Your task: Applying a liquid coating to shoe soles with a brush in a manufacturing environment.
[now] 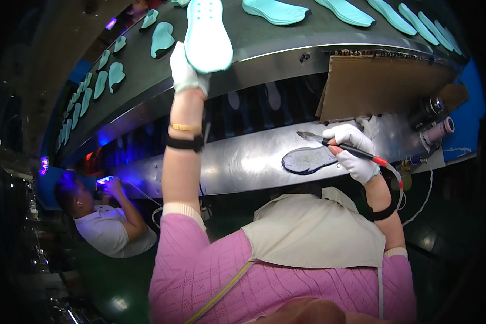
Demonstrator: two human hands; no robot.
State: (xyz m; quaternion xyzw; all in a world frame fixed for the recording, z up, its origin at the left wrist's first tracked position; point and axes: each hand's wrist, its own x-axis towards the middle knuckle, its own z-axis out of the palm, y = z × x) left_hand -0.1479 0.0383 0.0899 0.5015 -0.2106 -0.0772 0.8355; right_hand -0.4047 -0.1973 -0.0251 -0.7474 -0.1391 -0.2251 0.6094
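Note:
My left hand [187, 75], in a white glove, reaches far forward and grips a mint-green shoe sole [208, 38] by its near end. Several holes mark the sole's far part, which overhangs the conveyor; the fingers behind it are partly hidden. In my right hand [357, 162], also gloved with some fingertips bare, is a brush [311, 136] with a black handle and a red end joined to a pale tube. Its bristles point left, just above a grey sole-shaped piece with a dark wet-looking rim [309, 160], which lies on the metal worktop.
Mint soles [275, 11] lie along the dark conveyor belt [248, 40]. Below it are dark shoe shapes [274, 96] on a lower level. A cardboard sheet [383, 86] and cylindrical containers [440, 129] stand right. A co-worker [110, 227] sits left near blue light.

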